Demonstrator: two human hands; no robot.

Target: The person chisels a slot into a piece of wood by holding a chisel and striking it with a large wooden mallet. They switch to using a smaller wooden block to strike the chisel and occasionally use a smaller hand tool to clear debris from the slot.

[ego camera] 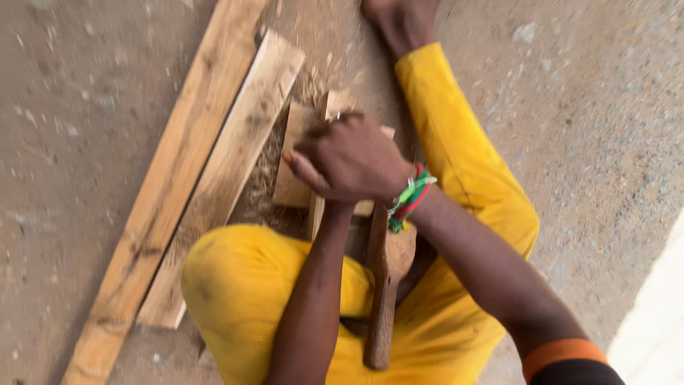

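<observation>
Gripping a narrow wooden piece (pixel 315 214), right hand (pixel 353 160) over left, wooden mallet (pixel 385 285) below

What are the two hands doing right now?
Right hand: closed, pressing down on the upright wooden piece.
Left hand: hidden under the right hand; cannot tell its grip.
A wooden mallet lies on the lap, untouched.

The person is sitting on the ground in yellow trousers, one leg stretching forward and the other knee folding in close. Both forearms are reaching down and meeting in front of the body. The right hand (pixel 354 158), wearing a green, red and white wristband, is lying curled over the top, knuckles up, fingers bending inward. The left hand is sitting beneath it, almost wholly covered, so its grip is not showing.
</observation>
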